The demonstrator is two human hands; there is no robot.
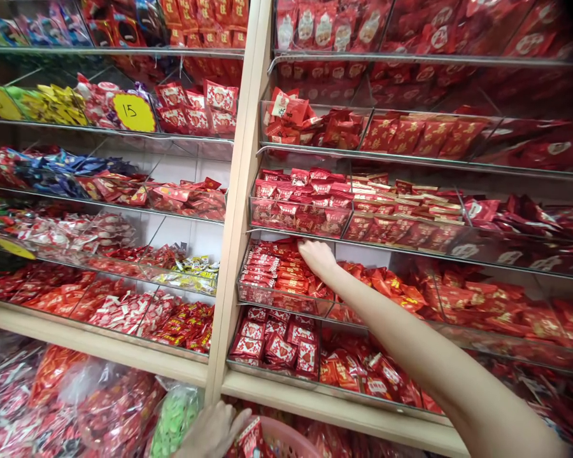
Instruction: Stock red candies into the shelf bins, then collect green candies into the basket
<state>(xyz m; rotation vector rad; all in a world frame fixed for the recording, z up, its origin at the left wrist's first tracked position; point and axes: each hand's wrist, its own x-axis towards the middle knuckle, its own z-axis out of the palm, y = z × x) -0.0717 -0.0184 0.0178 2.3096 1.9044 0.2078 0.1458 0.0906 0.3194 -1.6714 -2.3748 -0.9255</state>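
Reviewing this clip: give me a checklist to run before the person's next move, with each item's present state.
1. Right hand at the red packets: ok, it is towards their back.
2. Right hand gripping a packet: cannot tell, its fingertips are hidden.
3. Right hand clear of the shelf edge above: cannot tell, the two appear close.
4. Left hand near the pink basket: ok.
5. Basket fully in view: not ok, the picture's lower edge cuts it off.
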